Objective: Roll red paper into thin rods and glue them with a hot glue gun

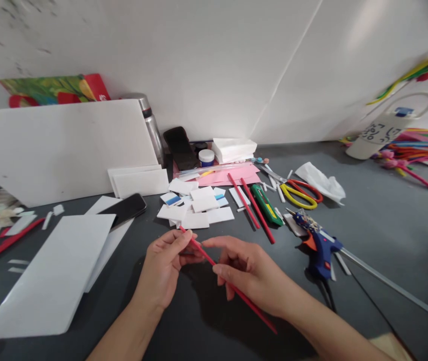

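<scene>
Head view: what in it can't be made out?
All in the head view:
Red stick: parts behind left hand and right hand.
Nearer phone: left end, behind white sheet.
Flask: left side, behind white panel.
White bottle: lettering, too blurred to read.
Silver rod: right end, cut by right edge.

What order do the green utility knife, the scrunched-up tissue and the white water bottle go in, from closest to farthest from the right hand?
1. Green utility knife: just beyond the right hand.
2. Scrunched-up tissue: farther away, off to the right.
3. White water bottle: farthest, at the back right.
</scene>
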